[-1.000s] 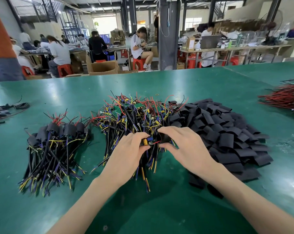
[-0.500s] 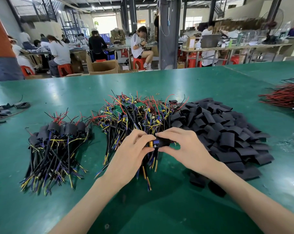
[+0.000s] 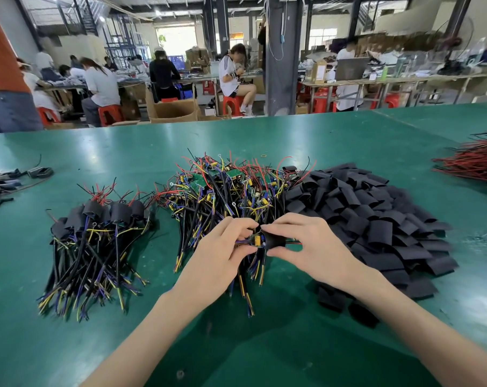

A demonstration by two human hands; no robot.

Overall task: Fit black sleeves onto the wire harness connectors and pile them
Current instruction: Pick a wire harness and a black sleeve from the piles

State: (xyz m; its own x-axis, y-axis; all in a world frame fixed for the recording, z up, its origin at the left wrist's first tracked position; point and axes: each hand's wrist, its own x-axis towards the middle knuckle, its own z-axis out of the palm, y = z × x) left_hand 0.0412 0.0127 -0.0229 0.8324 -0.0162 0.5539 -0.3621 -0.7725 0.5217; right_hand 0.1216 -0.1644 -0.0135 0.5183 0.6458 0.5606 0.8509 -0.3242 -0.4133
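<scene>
My left hand pinches a wire harness by its small board with yellow and blue parts, its wires hanging down towards me. My right hand pinches a black sleeve that sits partly over the board's right end, with red wires poking out of the sleeve's far side. Behind my hands lies a heap of unsleeved harnesses. To the right spreads a large pile of loose black sleeves. On the left lies a pile of sleeved harnesses.
The green table carries a bundle of red wires at the far right edge and dark cable scraps at the far left. Beyond the table, people sit at workbenches around a grey pillar.
My hands have come closer together and risen slightly. The black sleeve has slid further onto the harness board, and red wires now stick out of its right end.
</scene>
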